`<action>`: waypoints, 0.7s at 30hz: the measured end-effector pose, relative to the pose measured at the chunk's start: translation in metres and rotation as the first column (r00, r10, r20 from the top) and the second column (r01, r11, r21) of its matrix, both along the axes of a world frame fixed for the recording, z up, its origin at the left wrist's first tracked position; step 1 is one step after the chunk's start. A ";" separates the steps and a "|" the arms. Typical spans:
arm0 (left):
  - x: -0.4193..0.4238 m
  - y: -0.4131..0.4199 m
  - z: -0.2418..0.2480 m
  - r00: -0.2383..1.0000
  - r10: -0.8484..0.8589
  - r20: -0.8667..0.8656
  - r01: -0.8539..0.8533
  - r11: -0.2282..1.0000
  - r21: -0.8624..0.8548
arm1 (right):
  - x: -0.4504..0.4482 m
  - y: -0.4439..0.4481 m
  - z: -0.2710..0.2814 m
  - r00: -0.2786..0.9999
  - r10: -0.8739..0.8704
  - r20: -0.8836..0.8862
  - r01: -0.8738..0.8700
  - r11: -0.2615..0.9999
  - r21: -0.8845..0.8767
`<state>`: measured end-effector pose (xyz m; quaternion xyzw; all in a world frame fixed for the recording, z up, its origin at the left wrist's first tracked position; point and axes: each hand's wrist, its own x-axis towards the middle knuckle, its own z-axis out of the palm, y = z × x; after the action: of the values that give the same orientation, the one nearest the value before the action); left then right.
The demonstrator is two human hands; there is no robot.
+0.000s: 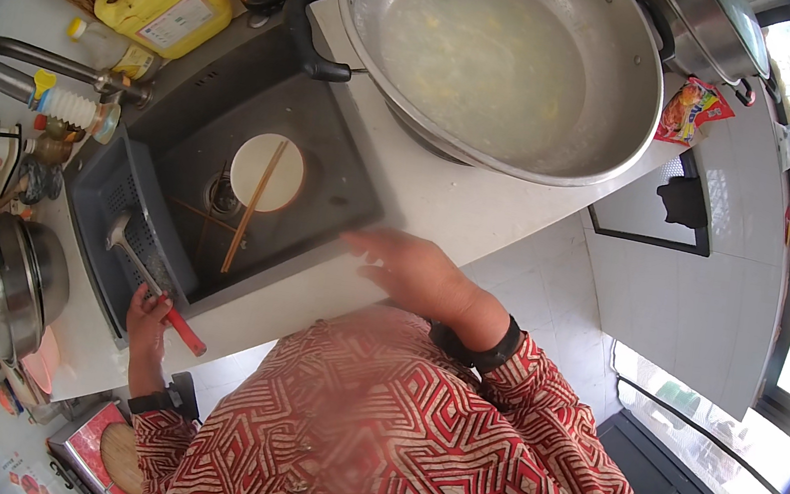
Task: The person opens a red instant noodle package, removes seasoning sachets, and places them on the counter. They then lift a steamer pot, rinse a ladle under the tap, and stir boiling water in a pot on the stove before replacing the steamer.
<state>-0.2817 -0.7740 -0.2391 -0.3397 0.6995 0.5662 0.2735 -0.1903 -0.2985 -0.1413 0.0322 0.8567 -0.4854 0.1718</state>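
My left hand (148, 322) grips a ladle (143, 271) by its neck, just above the red handle. The ladle's bowl lies over a grey perforated drain basket (121, 201) at the left end of the sink. Blurred by motion, my right hand (418, 269) hovers near the sink's front right corner, fingers apart and holding nothing. A white bowl (249, 164) sits in the dark sink (327, 192) beside the drain. One pair of wooden chopsticks (244, 229) lies across that bowl, and more thin sticks lie on the sink floor.
A large metal wok (495, 72) with cloudy liquid stands right of the sink, its black handle (312, 31) jutting over the basin. Behind are the faucet (50, 58) and a yellow jug (164, 2). Stacked metal pots (11, 284) stand at left; a red packet (690, 110) lies far right.
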 end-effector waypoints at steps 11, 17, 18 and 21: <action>-0.004 -0.001 -0.006 0.998 -0.062 -0.004 0.061 0.989 -0.134 | 0.006 0.009 -0.008 1.000 -0.006 0.010 0.006 1.000 0.003; -0.007 -0.013 -0.013 0.984 -0.173 -0.038 0.160 0.961 -0.225 | 0.004 0.011 -0.007 0.999 -0.009 0.046 0.010 1.000 -0.007; -0.007 -0.014 -0.013 0.983 -0.181 -0.036 0.169 0.961 -0.218 | 0.004 0.011 -0.008 0.998 -0.008 0.058 0.008 1.000 -0.001; -0.008 -0.013 -0.013 0.984 -0.176 -0.036 0.167 0.970 -0.174 | 0.005 0.013 -0.008 0.998 -0.003 0.063 0.003 1.000 -0.005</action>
<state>-0.2896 -0.7870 -0.2519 -0.2854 0.7787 0.4872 0.2736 -0.1851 -0.2851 -0.1492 0.0484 0.8495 -0.4866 0.1979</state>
